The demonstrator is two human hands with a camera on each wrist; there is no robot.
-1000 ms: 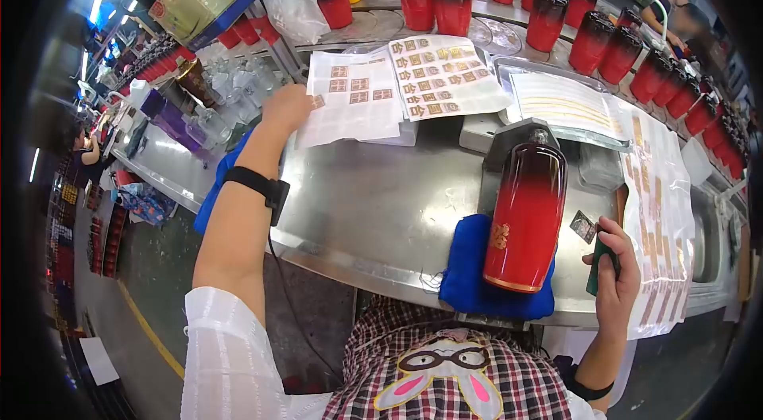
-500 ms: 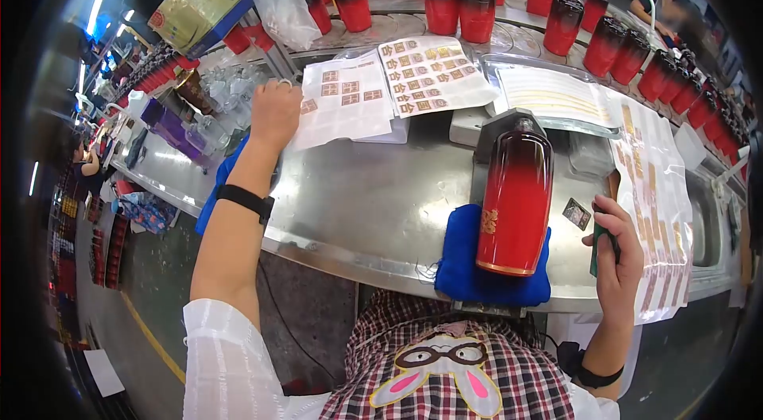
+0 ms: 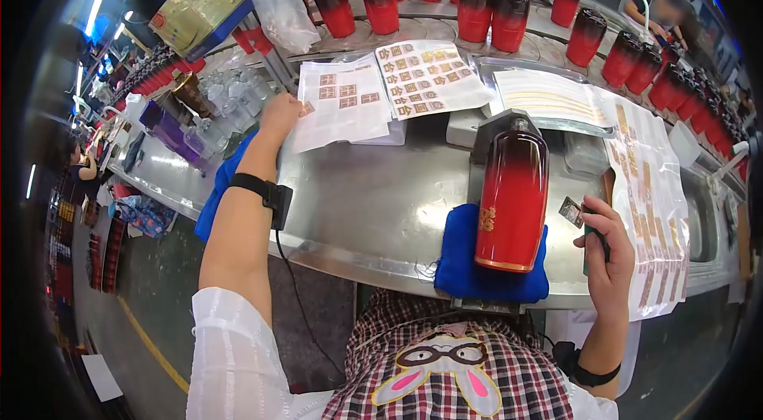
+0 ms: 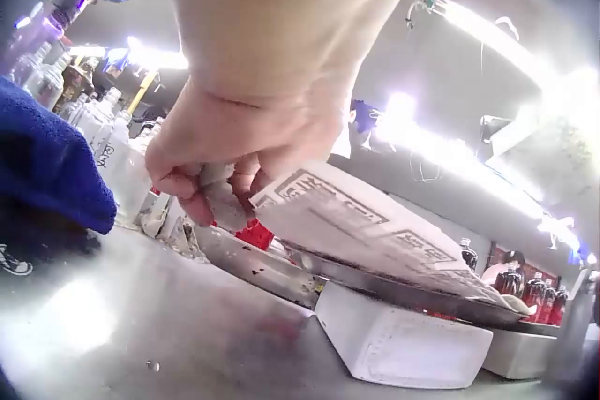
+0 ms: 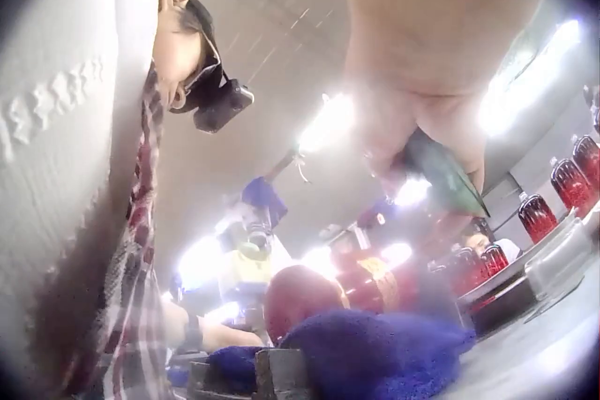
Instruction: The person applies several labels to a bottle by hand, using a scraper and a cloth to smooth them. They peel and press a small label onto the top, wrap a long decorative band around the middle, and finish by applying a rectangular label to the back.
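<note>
My left hand (image 3: 280, 118) pinches the left edge of a white sticker sheet (image 3: 342, 122) with gold-brown square labels. In the left wrist view, the fingers curl at the raised corner of the sheet (image 4: 337, 222), with something pale grey between them. My right hand (image 3: 609, 249) grips a green flat scraper (image 3: 596, 257), also seen as a green blade (image 5: 450, 175) in the right wrist view. A small dark square label (image 3: 571, 212) is right at its fingertips. A red-and-black bottle (image 3: 513, 197) with a gold emblem lies between the hands on a blue cloth (image 3: 455, 257).
A second sheet of gold labels (image 3: 429, 78) overlaps the first. Strips of gold trim (image 3: 548, 102) lie on a tray, with a long label sheet (image 3: 648, 205) at the right. Several similar bottles (image 3: 509, 19) stand on the conveyor behind. Clear glass bottles (image 3: 234, 102) stand at the left.
My left hand has stayed around the sheet's left edge, lifting and lowering slightly. The right hand's fingertips have come closer to the small dark label. Bottles on the conveyor have moved right.
</note>
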